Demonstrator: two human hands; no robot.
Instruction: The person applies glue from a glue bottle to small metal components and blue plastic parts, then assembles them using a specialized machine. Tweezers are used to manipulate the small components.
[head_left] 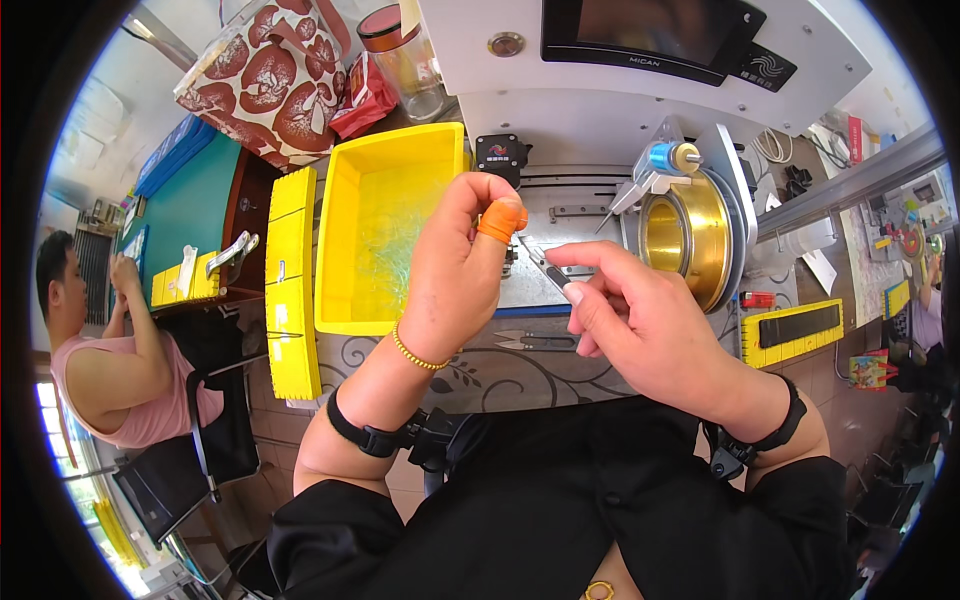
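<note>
My left hand (455,265) is closed in front of the machine, with orange finger covers on its fingertips. Whatever lies between those fingertips is too small to make out. Close by on the right, my right hand (650,315) pinches a slim, pointed metal tool (552,272), like small snips or tweezers; its tip points at the left thumb. Below the hands, a pair of thread snips (535,341) lies on the patterned table cover. Beside my left hand stands a yellow plastic basin (330,230) with fine, pale tangled strands inside.
Behind my hands stands a white machine (640,120) with a dark screen and a gold ring-shaped part (675,235). Yellow ridged strips (292,280) lie left of the basin, and another holder (795,335) lies at right. A co-worker (135,370) sits at far left.
</note>
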